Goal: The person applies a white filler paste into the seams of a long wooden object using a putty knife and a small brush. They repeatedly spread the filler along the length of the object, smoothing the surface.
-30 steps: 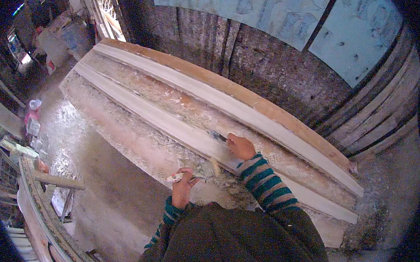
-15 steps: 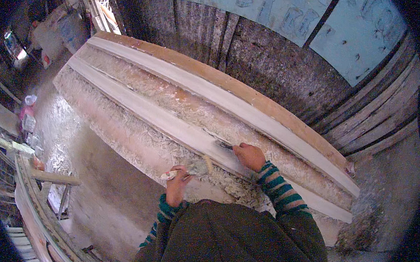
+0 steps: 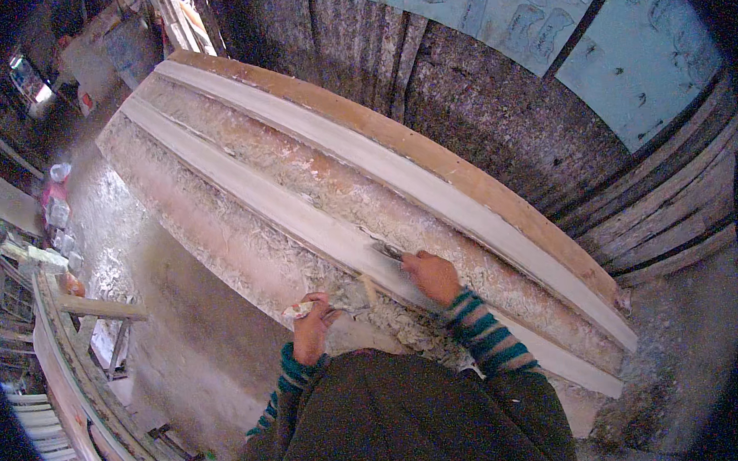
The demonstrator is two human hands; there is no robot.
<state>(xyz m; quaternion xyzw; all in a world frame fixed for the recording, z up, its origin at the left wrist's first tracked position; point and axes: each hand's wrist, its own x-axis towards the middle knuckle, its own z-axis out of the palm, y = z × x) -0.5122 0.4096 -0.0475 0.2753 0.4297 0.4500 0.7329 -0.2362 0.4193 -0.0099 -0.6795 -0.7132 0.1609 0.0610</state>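
A long wooden panel (image 3: 210, 230) with curved edges stretches before me, with pale smooth raised bands along it and rough shavings or scrapings between them. My right hand (image 3: 434, 277) grips a putty knife (image 3: 384, 250), whose dark blade meets the middle pale band (image 3: 258, 193). Nearer me, my left hand (image 3: 310, 332) is closed around the whitish handle of a second scraper (image 3: 300, 308). Its blade points right over a heap of crumbly, greyish scrapings (image 3: 412, 328) and is hard to make out. A small tan sliver (image 3: 369, 289) sits between the two tools.
A dark, stained wall (image 3: 496, 99) rises beyond the panel, with blue sheeting (image 3: 636, 66) above it. Weathered planks (image 3: 676, 189) line the right. Left are a dusty floor (image 3: 182, 324), a wooden frame (image 3: 102, 308) and some plastic bags (image 3: 57, 197).
My right hand and its putty knife have shifted slightly left along the middle band. The left hand stays nearly in place. The whole view has tilted a little.
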